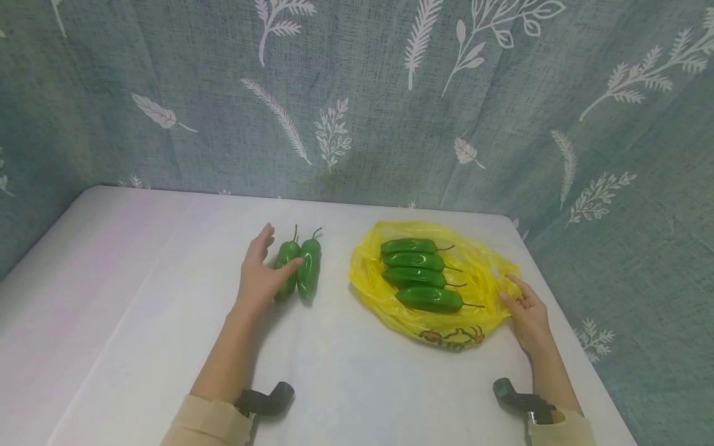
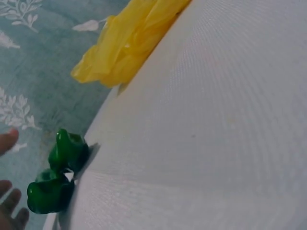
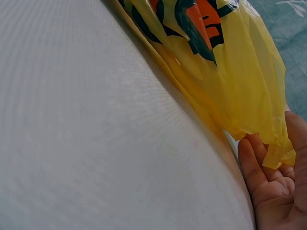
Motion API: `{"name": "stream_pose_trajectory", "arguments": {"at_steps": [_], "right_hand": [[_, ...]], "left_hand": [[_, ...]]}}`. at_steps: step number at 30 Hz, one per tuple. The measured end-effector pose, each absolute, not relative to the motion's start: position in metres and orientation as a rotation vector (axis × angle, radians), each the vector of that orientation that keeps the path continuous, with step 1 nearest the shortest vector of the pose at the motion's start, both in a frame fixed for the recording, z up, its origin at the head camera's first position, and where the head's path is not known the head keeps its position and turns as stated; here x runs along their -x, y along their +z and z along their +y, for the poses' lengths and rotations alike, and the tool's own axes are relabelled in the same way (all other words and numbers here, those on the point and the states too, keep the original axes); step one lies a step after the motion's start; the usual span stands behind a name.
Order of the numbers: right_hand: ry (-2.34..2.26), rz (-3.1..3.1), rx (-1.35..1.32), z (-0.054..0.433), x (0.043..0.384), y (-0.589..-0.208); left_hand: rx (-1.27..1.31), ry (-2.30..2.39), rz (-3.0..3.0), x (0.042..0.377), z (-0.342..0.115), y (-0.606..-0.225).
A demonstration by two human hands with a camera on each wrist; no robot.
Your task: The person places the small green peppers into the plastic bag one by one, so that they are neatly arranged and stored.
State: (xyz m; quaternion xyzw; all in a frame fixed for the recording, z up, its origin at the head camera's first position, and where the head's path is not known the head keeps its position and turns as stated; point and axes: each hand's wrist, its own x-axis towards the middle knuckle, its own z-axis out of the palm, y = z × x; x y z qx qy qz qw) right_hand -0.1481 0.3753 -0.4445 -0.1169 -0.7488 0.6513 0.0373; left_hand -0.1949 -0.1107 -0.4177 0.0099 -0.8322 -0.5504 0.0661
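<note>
Two green peppers (image 1: 310, 266) lie side by side on the white table, stems pointing away. My left hand (image 1: 260, 272) is at their left with fingers apart, and its thumb overlaps them in the head view. From the left wrist, a gap shows between the fingers (image 2: 10, 206) and the peppers (image 2: 50, 191). At the right, my right hand (image 1: 528, 316) pinches the edge of a yellow plastic bag (image 1: 390, 316) between thumb and fingers. Several more green peppers (image 1: 414, 261) lie in a row on the bag, stems to the right.
The white table (image 1: 346, 384) runs back to a grey-green curtain (image 1: 357, 111) with white leaf prints, which also hangs along the right side. Dark wrist cameras (image 1: 269, 399) sit at both cuffs.
</note>
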Motion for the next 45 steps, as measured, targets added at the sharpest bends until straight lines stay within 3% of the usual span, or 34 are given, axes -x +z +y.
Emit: {"name": "stream_pose_trajectory", "arguments": {"at_steps": [13,29,45], "right_hand": [[2.02,-2.262,0.339,0.378,0.146,-0.447],[1.74,-2.554,0.511,0.377,0.15,-0.439],[1.91,-2.415,0.459,0.376,0.15,-0.441]], "left_hand": [[-0.087,-1.641,-2.561,0.197,-0.111,-0.437],[-0.092,-1.592,-2.638,0.2,-0.11,-0.446],[-0.163,-1.383,-2.742,0.203,-0.108,-0.45]]}}
